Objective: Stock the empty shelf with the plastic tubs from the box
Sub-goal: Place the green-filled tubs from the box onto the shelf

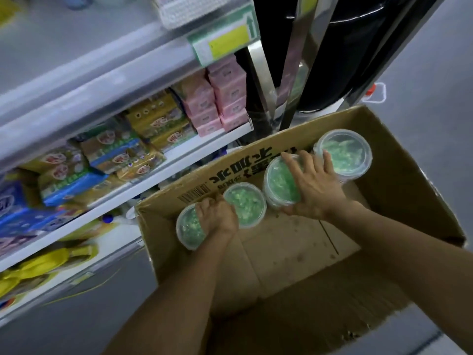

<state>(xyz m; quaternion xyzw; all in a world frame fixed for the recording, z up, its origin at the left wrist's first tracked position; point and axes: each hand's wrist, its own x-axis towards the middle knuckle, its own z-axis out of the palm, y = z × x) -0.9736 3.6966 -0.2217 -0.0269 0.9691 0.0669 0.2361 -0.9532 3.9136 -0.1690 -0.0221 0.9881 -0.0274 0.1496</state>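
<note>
An open cardboard box (384, 190) sits on the floor below me. Several clear plastic tubs with green contents stand along its far wall. My left hand (217, 216) grips the leftmost tub (188, 229), fingers curled over its rim. A second tub (247, 204) stands just right of that hand, untouched. My right hand (314, 185) spreads over the third tub (279, 183), thumb under its near side, fingertips reaching the rim of the fourth tub (344, 156). The empty upper shelf (76, 47) is at top left.
The shelf unit on the left carries pink boxes (220, 96), gold and green packets (143, 139) and blue packs (15, 208); yellow bags (38, 265) lie lower down. A metal post (263, 70) and a black object (345, 47) stand behind the box. Grey floor lies to the right.
</note>
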